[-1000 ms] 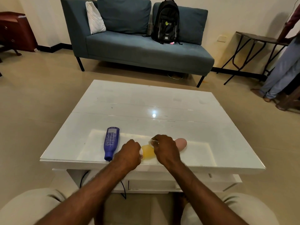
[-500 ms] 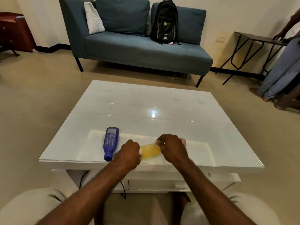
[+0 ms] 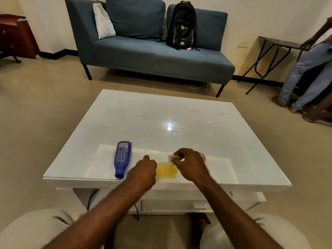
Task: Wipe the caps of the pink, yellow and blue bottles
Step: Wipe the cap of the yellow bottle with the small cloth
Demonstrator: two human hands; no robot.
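Left hand around yellow bottle

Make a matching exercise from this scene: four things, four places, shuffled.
Things:
1. blue bottle
2. yellow bottle
3. backpack
4. white wipe

Places:
A. on the sofa
B. pinched in the right hand
C. lying on the table, left of both hands
D. lying between the two hands

Pairs: 1-C, 2-D, 3-A, 4-B

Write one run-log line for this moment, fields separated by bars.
stage: yellow bottle | left hand on lying translucent yellow plastic bottle | right hand pinches small white wipe | blue plastic bottle lying, untouched
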